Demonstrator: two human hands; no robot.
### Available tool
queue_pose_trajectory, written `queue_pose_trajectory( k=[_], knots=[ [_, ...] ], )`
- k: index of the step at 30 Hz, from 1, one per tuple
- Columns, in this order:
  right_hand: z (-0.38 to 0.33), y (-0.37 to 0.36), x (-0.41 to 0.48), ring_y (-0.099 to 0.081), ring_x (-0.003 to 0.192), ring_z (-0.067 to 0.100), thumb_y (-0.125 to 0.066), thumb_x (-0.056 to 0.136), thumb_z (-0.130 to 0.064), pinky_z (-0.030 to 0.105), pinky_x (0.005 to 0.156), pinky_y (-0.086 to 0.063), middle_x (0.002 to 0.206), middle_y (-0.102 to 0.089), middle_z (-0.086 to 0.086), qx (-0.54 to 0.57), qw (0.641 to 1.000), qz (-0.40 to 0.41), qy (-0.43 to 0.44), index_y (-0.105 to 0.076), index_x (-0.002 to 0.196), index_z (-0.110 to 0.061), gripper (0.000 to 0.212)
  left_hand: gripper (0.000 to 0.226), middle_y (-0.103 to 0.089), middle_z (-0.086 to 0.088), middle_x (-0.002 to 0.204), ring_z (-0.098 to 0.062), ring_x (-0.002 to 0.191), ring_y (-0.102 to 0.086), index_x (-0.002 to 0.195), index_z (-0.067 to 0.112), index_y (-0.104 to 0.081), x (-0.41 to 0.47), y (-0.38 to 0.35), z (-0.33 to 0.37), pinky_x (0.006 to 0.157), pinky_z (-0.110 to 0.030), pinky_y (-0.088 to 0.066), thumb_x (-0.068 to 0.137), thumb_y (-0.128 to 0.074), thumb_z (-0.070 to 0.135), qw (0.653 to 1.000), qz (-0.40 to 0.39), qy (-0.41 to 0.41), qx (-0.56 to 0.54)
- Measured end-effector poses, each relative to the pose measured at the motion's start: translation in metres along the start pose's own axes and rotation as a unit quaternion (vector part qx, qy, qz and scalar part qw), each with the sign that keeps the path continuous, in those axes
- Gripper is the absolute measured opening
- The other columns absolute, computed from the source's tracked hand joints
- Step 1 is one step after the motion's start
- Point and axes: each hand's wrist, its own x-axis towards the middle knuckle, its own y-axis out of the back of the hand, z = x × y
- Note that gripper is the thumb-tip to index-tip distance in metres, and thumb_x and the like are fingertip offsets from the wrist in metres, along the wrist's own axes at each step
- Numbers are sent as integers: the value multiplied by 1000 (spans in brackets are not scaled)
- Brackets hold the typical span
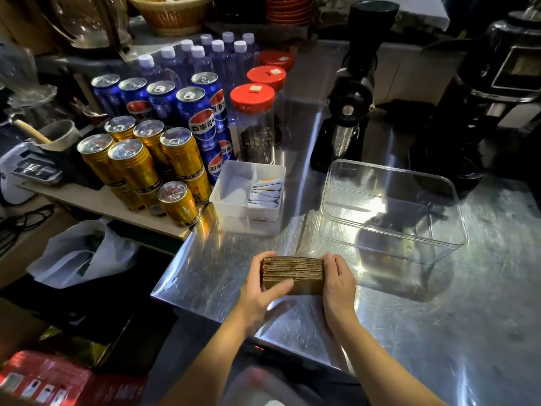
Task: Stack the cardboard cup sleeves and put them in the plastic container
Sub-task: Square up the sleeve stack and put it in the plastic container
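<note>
A thick stack of brown cardboard cup sleeves stands on edge on the steel counter, near its front left corner. My left hand clasps the stack's left end, with the thumb across its front. My right hand presses flat against the right end. The clear plastic container stands upright and holds nothing, just behind and to the right of my right hand.
A white divided tray with paper sachets sits left of the container. Gold cans, blue cans and red-lidded jars crowd the left. A black grinder and a black machine stand behind.
</note>
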Motion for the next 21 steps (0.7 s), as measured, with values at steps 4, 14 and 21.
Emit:
queue_pose_trajectory(
  k=[4,14,21],
  knots=[
    [0,1,0,-33,50,1,-40,95,-25,17,51,-31,60,-37,-2,-15,1000,-7,0,-43,61,-17,35,61,-60,13,109,9,102,-56,114,39,-42,-1,18,-1,91,-15,-47,72,-74,10,977,7,-46,206],
    [-1,34,-5,-61,77,-3,-69,72,-33,11,64,-49,93,-63,-5,37,978,-205,-16,-55,106,-28,37,41,-65,9,100,13,90,-59,101,28,-51,-1,17,5,74,-1,-41,76,-70,2,978,34,-44,203],
    [7,53,3,-63,89,1,-66,74,1,13,74,-49,97,-68,-14,-25,967,-250,41,-55,105,-43,55,40,-68,3,99,10,85,-62,103,16,-55,0,15,7,72,-2,-44,72,-72,-3,983,54,-30,174]
  ],
)
